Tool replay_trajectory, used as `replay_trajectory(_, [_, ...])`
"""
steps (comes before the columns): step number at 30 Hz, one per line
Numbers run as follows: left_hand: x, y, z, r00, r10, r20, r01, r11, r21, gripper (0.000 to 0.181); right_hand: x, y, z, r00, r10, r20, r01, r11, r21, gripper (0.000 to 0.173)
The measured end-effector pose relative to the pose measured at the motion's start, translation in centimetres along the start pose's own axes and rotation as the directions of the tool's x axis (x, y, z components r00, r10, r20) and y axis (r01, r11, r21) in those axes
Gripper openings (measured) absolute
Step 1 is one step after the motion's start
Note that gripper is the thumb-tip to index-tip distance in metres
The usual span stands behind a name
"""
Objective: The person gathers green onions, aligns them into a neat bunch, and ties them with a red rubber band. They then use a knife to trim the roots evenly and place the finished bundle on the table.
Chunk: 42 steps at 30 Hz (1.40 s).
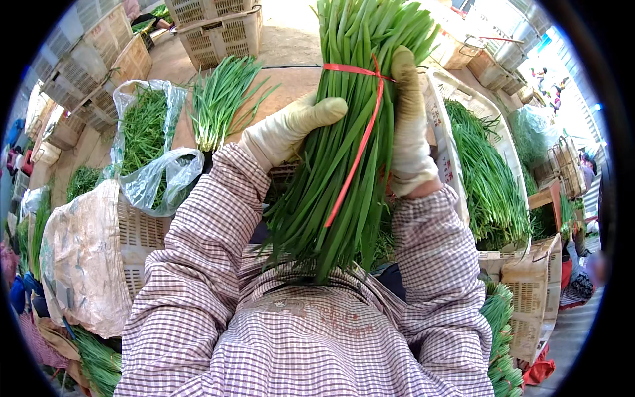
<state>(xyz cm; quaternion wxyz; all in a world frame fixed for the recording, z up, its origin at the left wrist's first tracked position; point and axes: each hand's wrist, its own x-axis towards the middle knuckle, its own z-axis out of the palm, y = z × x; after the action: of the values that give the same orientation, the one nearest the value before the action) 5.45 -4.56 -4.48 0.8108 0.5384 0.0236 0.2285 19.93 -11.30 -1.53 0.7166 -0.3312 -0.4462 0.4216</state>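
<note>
A thick bundle of green garlic chives [342,164] is held up in front of my chest, its leaf tips hanging down towards me. My left hand [292,124], in a pale, stained work glove, grips its left side with the thumb across the front. My right hand [412,119], gloved alike, holds the right side. A red tie [354,69] circles the bundle near its upper part, with a long loose end hanging down over the leaves. A smaller loose pile of chives [218,104] lies on a brown board beyond my left hand.
Clear plastic bag [129,99] of greens stands at left, beside a crate draped with a worn sack [79,258]. A white crate [451,159] at right holds more chives. Stacked crates [221,34] stand ahead; tied bundles [501,337] lie low at right. People are at the far edges.
</note>
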Motion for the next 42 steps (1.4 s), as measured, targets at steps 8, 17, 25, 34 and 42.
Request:
replay_trajectory(8, [-0.4, -0.6, -1.7, 0.913, -0.002, -0.408, -0.039, 0.995, -0.093, 0.047, 0.4, 0.1, -2.9, 0.998, -0.034, -0.056, -0.009, 0.776, -0.631, 0.080])
replay_trajectory(17, [-1.8, 0.1, -8.3, 0.602, 0.086, -0.794, -0.367, 0.913, -0.180, 0.036, -8.1, 4.4, -14.3, 0.870, 0.194, -0.454, -0.414, -0.212, -0.885, 0.030])
replay_trajectory(25, [-2.3, 0.7, -3.1, 0.411, 0.388, -0.825, -0.243, 0.919, 0.312, 0.050, -9.7, -1.6, -5.8, 0.996, -0.087, 0.006, 0.054, 0.554, -0.831, 0.048])
replay_trajectory(34, [-4.9, -7.0, 2.5, 0.678, 0.517, -0.522, -0.037, 0.734, 0.678, 0.107, -7.1, 0.8, -1.9, 0.990, -0.071, 0.118, 0.123, 0.842, -0.525, 0.112])
replay_trajectory(42, [-6.8, -2.8, 1.5, 0.938, 0.245, -0.246, -0.030, 0.763, 0.645, 0.113, -9.9, 0.2, -1.0, 0.990, 0.126, -0.061, -0.125, 0.992, 0.027, 0.081])
